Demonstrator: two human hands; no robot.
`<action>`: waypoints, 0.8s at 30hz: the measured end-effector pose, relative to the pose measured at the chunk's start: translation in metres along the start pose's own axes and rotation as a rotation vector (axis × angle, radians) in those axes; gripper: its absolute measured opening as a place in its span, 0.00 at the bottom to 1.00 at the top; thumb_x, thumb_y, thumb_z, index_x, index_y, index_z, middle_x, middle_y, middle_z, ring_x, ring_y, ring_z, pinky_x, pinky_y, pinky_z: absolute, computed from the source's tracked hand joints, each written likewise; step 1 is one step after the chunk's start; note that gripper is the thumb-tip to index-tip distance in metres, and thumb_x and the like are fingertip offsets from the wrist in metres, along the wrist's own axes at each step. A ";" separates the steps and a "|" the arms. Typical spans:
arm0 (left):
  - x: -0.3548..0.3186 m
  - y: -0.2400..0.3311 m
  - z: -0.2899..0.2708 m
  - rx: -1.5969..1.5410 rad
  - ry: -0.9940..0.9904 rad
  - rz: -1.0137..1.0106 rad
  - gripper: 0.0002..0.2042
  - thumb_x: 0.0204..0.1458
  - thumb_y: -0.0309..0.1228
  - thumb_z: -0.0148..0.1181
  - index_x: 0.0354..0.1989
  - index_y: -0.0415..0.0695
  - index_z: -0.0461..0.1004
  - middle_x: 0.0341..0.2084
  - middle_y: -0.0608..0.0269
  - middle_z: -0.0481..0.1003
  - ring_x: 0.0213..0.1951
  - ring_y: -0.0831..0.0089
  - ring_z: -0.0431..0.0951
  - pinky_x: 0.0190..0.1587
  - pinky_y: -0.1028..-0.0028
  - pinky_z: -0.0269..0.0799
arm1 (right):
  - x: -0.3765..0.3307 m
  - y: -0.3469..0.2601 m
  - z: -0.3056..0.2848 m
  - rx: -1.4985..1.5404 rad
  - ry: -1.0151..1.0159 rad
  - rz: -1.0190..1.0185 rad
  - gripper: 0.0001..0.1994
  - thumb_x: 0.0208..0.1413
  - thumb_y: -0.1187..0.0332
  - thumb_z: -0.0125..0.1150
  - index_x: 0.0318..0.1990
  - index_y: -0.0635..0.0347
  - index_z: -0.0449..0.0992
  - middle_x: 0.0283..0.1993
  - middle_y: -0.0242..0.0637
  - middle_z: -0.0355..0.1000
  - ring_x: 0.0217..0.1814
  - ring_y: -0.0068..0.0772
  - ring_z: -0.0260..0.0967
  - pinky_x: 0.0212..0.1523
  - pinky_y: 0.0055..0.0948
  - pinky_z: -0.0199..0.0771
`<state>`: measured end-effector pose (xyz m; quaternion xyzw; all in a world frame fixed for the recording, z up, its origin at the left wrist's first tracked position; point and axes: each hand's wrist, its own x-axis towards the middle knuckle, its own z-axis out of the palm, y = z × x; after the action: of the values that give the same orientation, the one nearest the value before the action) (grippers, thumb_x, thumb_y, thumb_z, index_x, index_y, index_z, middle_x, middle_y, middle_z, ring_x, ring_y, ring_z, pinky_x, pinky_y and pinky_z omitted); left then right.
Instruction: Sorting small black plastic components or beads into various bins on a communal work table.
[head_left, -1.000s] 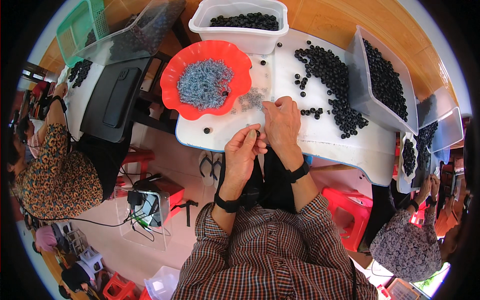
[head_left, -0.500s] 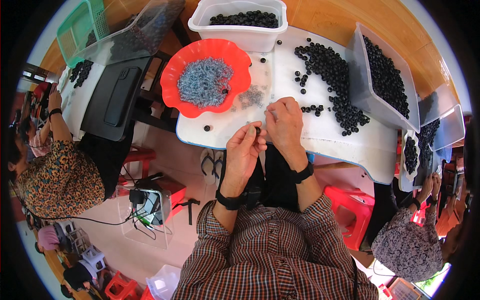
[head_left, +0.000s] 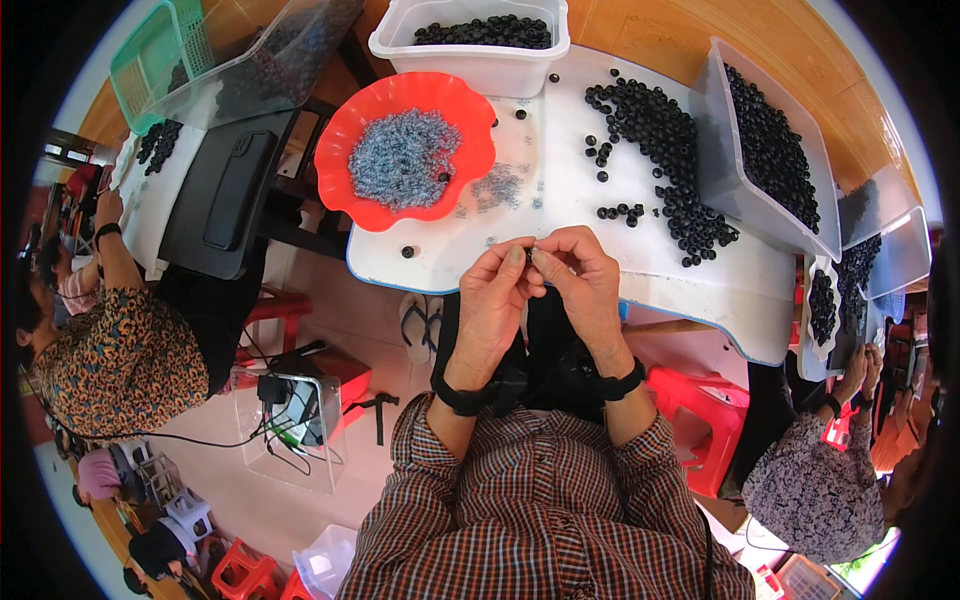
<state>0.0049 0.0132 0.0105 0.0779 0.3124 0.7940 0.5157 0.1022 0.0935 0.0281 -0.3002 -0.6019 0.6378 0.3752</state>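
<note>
My left hand [head_left: 492, 305] pinches a small round black plastic piece [head_left: 530, 257] just off the table's near edge. Against that piece my right hand [head_left: 583, 290] presses its closed thumb and fingertips; anything small between them is hidden. Beyond my hands lies a thin scatter of tiny clear plastic pieces [head_left: 497, 186]. A red scalloped bowl [head_left: 333, 165] to the left holds a heap of bluish clear pieces [head_left: 400, 155], with a black piece among them. Loose black round pieces [head_left: 655, 135] spread over the right half of the white table [head_left: 590, 270].
A white tub [head_left: 470, 72] of black pieces stands at the back, and a translucent bin [head_left: 725, 165] of them at the right. Single black pieces lie near the bowl. Co-workers sit on both sides. A red stool [head_left: 700, 410] and a clear box with cables [head_left: 290, 430] stand below.
My right hand has come from the table top down to my left hand, and their fingertips now meet at the black piece. The left hand has moved slightly right. The view has shifted a little.
</note>
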 end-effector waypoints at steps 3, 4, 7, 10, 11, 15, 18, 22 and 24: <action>-0.001 0.000 0.003 0.027 -0.002 0.005 0.11 0.63 0.28 0.52 0.48 0.35 0.74 0.31 0.62 0.75 0.29 0.78 0.74 0.34 0.78 0.75 | -0.002 0.006 -0.003 0.039 0.006 -0.008 0.03 0.55 0.78 0.63 0.37 0.64 0.76 0.38 0.30 0.69 0.34 0.17 0.70 0.35 0.18 0.71; -0.002 0.000 0.003 0.033 -0.011 0.006 0.11 0.63 0.28 0.52 0.48 0.34 0.74 0.31 0.63 0.75 0.29 0.78 0.74 0.34 0.78 0.75 | -0.002 0.008 -0.004 0.050 0.010 -0.019 0.04 0.55 0.78 0.63 0.37 0.64 0.76 0.38 0.30 0.69 0.34 0.17 0.70 0.35 0.18 0.71; -0.003 -0.001 0.007 0.044 -0.005 0.011 0.11 0.63 0.28 0.53 0.48 0.35 0.74 0.31 0.63 0.75 0.29 0.78 0.74 0.34 0.79 0.75 | -0.005 0.007 -0.005 0.080 0.016 -0.001 0.05 0.55 0.78 0.63 0.38 0.65 0.76 0.38 0.30 0.70 0.34 0.17 0.69 0.36 0.18 0.71; -0.003 -0.002 0.010 0.075 -0.007 0.027 0.11 0.63 0.27 0.53 0.48 0.35 0.75 0.31 0.63 0.75 0.29 0.79 0.73 0.34 0.79 0.74 | -0.007 0.003 -0.007 0.151 0.009 0.029 0.04 0.55 0.78 0.63 0.38 0.65 0.76 0.38 0.30 0.70 0.34 0.17 0.69 0.36 0.18 0.71; -0.003 -0.003 0.009 0.075 -0.009 0.025 0.11 0.63 0.27 0.53 0.48 0.35 0.75 0.31 0.63 0.75 0.29 0.79 0.73 0.34 0.79 0.74 | -0.007 0.004 -0.008 0.150 0.011 0.029 0.04 0.55 0.78 0.63 0.38 0.65 0.76 0.38 0.30 0.70 0.34 0.17 0.69 0.36 0.18 0.71; -0.003 -0.004 0.009 0.138 -0.002 0.037 0.11 0.62 0.27 0.53 0.48 0.35 0.75 0.30 0.64 0.76 0.29 0.79 0.73 0.34 0.79 0.73 | -0.010 0.003 -0.009 -0.012 0.027 -0.078 0.04 0.55 0.78 0.63 0.37 0.65 0.76 0.39 0.32 0.69 0.35 0.20 0.71 0.37 0.20 0.72; -0.003 -0.005 0.010 0.152 0.006 0.029 0.11 0.62 0.27 0.53 0.48 0.35 0.75 0.30 0.64 0.76 0.29 0.79 0.73 0.34 0.79 0.73 | -0.012 -0.008 -0.008 -0.096 0.017 -0.139 0.04 0.55 0.78 0.62 0.37 0.66 0.76 0.39 0.34 0.69 0.36 0.21 0.71 0.38 0.20 0.73; -0.003 -0.006 0.007 0.156 -0.029 0.004 0.11 0.63 0.28 0.52 0.48 0.34 0.75 0.34 0.62 0.77 0.33 0.78 0.74 0.36 0.78 0.71 | -0.014 -0.010 -0.012 -0.100 0.001 -0.138 0.04 0.55 0.79 0.60 0.38 0.65 0.76 0.39 0.34 0.68 0.36 0.21 0.71 0.38 0.21 0.74; -0.002 -0.008 0.008 0.148 -0.048 -0.009 0.11 0.63 0.28 0.52 0.48 0.35 0.75 0.34 0.62 0.77 0.33 0.78 0.74 0.37 0.78 0.71 | -0.014 -0.001 -0.015 -0.054 0.015 -0.116 0.03 0.55 0.78 0.60 0.37 0.66 0.75 0.39 0.34 0.68 0.35 0.20 0.71 0.37 0.21 0.74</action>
<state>0.0161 0.0168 0.0129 0.1333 0.3584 0.7642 0.5194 0.1223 0.0900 0.0267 -0.2796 -0.6324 0.5964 0.4077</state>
